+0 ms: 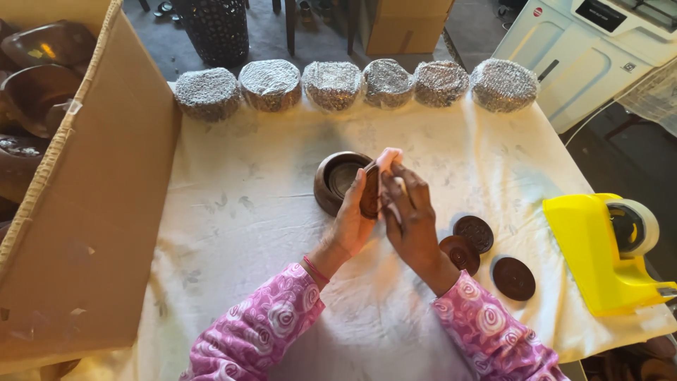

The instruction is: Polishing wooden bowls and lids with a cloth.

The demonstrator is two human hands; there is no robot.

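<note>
My left hand [350, 220] holds a round dark wooden disc [369, 192] on edge in front of me. Against that disc my right hand [407, 212] presses a small pink cloth [388, 158]. Just behind the hands a dark wooden bowl-shaped holder [333, 179] lies tilted on the white cloth-covered table [240, 212], its opening facing me. Three more carved wooden discs [473, 233] [459, 252] [513, 277] lie flat on the cloth to the right of my right wrist.
Several bubble-wrapped round bundles [331, 85] line the table's far edge. A large open cardboard box [92, 212] with dark wooden pieces stands at the left. A yellow tape dispenser [606, 250] sits at the right edge. A white machine [599, 49] stands beyond.
</note>
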